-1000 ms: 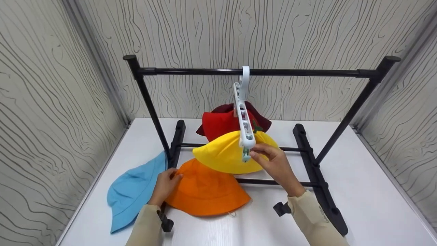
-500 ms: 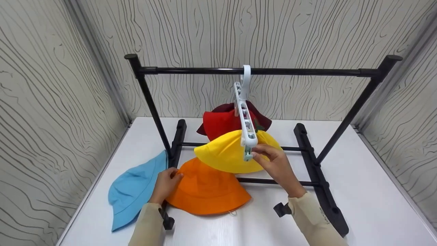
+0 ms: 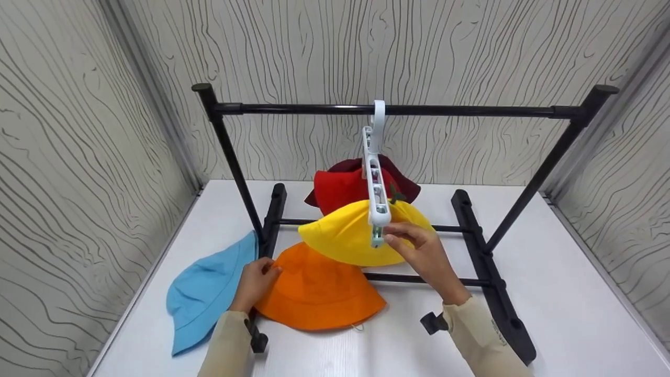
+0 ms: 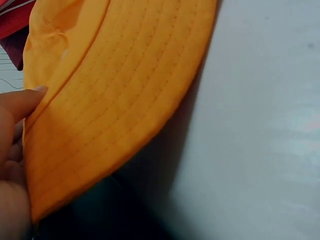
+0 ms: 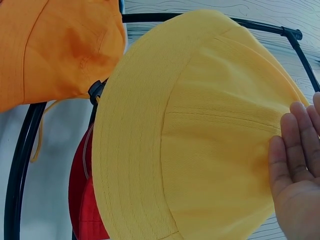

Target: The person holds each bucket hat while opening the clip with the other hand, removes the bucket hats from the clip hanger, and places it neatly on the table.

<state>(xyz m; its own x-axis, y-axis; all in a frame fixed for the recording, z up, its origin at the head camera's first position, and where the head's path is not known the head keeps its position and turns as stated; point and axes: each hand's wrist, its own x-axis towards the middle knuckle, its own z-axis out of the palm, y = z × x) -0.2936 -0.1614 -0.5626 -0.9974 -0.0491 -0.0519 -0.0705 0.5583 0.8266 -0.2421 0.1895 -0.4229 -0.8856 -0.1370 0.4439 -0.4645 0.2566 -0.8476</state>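
The left hand (image 3: 256, 285) pinches the orange hat (image 3: 319, 293), and the right hand (image 3: 426, 256) is up at the green clip (image 3: 377, 236).
The orange hat spreads out to the right of the left hand's pinch, and the blue hat (image 3: 209, 288) is just left of that hand. I can't tell if the right hand pinches anything. The yellow hat (image 3: 335, 235) is right behind its fingertips, then the red hat (image 3: 335, 191). Above both hands, the white hanger (image 3: 379, 215) hooks on the black bar (image 3: 471, 111).

Back wall (image 3: 471, 57) — wood-grain patterned, white tabletop (image 3: 565, 293)
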